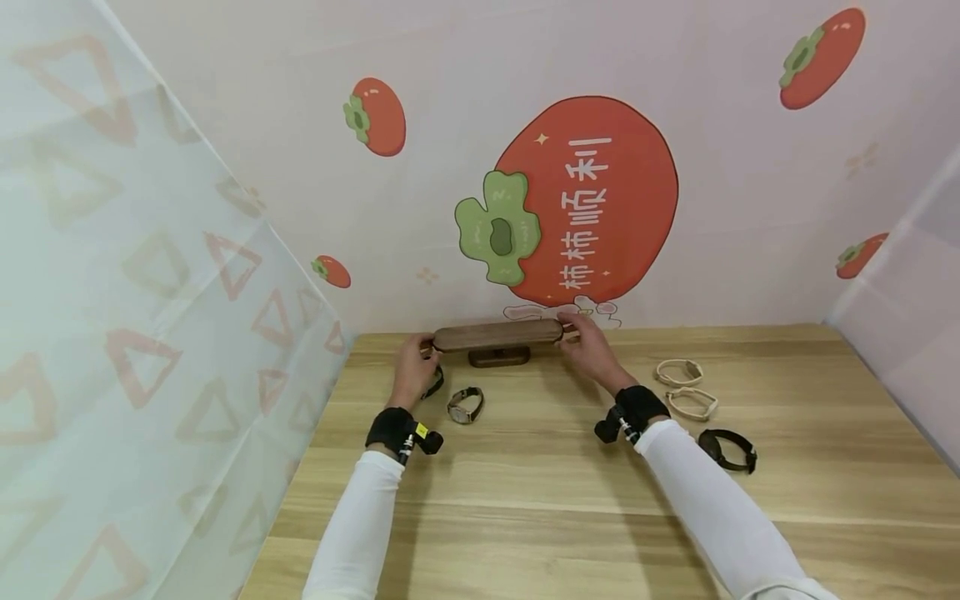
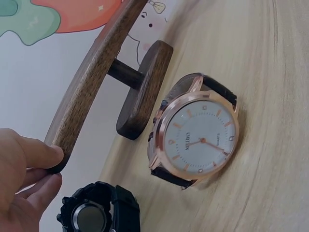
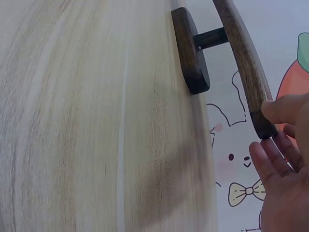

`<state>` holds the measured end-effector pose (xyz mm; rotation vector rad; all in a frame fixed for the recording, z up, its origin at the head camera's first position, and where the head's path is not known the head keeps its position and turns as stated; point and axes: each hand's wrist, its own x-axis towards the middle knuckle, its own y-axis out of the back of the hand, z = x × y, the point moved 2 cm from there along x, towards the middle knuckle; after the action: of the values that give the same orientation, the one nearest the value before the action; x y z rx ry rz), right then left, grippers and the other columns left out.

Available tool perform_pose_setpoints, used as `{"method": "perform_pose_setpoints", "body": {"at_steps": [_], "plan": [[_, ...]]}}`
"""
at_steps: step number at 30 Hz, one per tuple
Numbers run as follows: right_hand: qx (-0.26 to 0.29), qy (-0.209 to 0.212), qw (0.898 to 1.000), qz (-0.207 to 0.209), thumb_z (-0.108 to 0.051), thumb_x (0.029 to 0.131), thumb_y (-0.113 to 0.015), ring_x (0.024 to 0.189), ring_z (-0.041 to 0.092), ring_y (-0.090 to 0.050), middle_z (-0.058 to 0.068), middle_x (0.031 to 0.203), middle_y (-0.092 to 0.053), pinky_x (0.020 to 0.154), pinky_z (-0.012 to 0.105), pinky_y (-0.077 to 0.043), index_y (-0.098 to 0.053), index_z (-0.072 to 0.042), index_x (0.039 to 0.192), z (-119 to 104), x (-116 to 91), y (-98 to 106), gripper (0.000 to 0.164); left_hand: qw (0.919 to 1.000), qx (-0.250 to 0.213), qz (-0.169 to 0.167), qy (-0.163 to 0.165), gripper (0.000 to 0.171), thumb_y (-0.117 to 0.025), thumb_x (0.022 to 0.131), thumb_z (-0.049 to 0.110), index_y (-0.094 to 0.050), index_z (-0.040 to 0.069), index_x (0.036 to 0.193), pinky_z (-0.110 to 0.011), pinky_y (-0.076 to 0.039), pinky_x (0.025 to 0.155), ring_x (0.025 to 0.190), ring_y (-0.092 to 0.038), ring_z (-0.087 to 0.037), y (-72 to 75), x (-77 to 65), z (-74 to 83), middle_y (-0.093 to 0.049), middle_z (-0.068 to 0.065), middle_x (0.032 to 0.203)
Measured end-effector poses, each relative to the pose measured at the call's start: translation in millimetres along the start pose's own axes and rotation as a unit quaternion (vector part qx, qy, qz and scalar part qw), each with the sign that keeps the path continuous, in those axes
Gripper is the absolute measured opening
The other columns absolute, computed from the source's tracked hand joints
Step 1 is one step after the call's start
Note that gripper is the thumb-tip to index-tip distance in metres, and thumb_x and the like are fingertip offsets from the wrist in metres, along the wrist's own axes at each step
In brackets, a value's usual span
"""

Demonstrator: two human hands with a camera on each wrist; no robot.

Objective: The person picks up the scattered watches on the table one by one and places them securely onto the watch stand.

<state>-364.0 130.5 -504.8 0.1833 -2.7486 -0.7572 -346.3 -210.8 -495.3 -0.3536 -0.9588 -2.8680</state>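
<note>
A dark wooden watch stand (image 1: 498,335) is at the back of the table, its long bar raised on a short post above a small oval base (image 2: 147,92). My left hand (image 1: 415,372) pinches the bar's left end between thumb and fingers. At the opposite end, my right hand (image 1: 590,350) grips the bar's tip, thumb on one side and fingertips at the other (image 3: 285,140). A black sports watch (image 2: 91,212) lies beside my left hand, partly hidden by it in the head view. Just right of that sits a rose-gold watch (image 1: 466,406) with a white dial and dark strap.
On the right side of the table (image 1: 525,508) lie two cream-strapped watches (image 1: 680,372), one in front of the other, and a black watch (image 1: 727,451) near my right forearm. A printed cloth wall (image 1: 420,208) rises directly behind the stand, and another closes the left side.
</note>
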Motion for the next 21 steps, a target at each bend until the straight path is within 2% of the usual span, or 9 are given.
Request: {"method": "perform_pose_setpoints", "body": {"at_steps": [4, 11, 16, 21], "plan": [[-0.023, 0.011, 1.0, -0.001, 0.006, 0.099, -0.069, 0.13, 0.048, -0.053, 0.032, 0.146, -0.043, 0.109, 0.058, -0.054, -0.045, 0.01, 0.155, 0.2, -3.7, 1.7, 0.062, 0.9999, -0.011, -0.013, 0.004, 0.048, -0.066, 0.102, -0.005, -0.053, -0.01, 0.149, -0.05, -0.056, 0.111, 0.132, -0.059, -0.047, -4.6, 0.7, 0.8, -0.056, -0.031, 0.141], [-0.075, 0.019, 0.997, 0.002, 0.003, 0.098, -0.073, 0.123, 0.046, -0.057, 0.03, 0.139, -0.045, 0.108, 0.057, -0.054, -0.052, 0.009, 0.151, -0.5, -9.2, 7.8, 0.058, 0.9997, 0.011, -0.02, -0.013, 0.046, -0.069, 0.1, -0.004, -0.059, -0.007, 0.145, -0.048, -0.059, 0.108, 0.127, -0.063, -0.046, -7.1, -0.7, 7.2, -0.055, -0.031, 0.14], [-0.082, 0.024, 0.996, 0.005, 0.002, 0.096, -0.075, 0.118, 0.045, -0.059, 0.029, 0.134, -0.047, 0.106, 0.057, -0.055, -0.057, 0.008, 0.147, 0.5, -13.1, 12.7, 0.055, 0.9996, 0.002, -0.026, -0.008, 0.046, -0.071, 0.1, -0.003, -0.06, -0.004, 0.145, -0.048, -0.06, 0.106, 0.127, -0.064, -0.043, -8.8, -3.7, 8.3, -0.057, -0.028, 0.14], [-0.088, 0.011, 0.996, 0.003, 0.0, 0.096, -0.075, 0.118, 0.043, -0.06, 0.028, 0.139, -0.049, 0.104, 0.056, -0.056, -0.056, 0.006, 0.148, 3.9, -18.1, 16.2, 0.056, 0.9995, 0.003, -0.031, -0.003, 0.046, -0.072, 0.1, -0.001, -0.062, -0.001, 0.145, -0.048, -0.06, 0.104, 0.126, -0.067, -0.04, -12.9, -5.3, 9.6, -0.064, -0.025, 0.138]]}}
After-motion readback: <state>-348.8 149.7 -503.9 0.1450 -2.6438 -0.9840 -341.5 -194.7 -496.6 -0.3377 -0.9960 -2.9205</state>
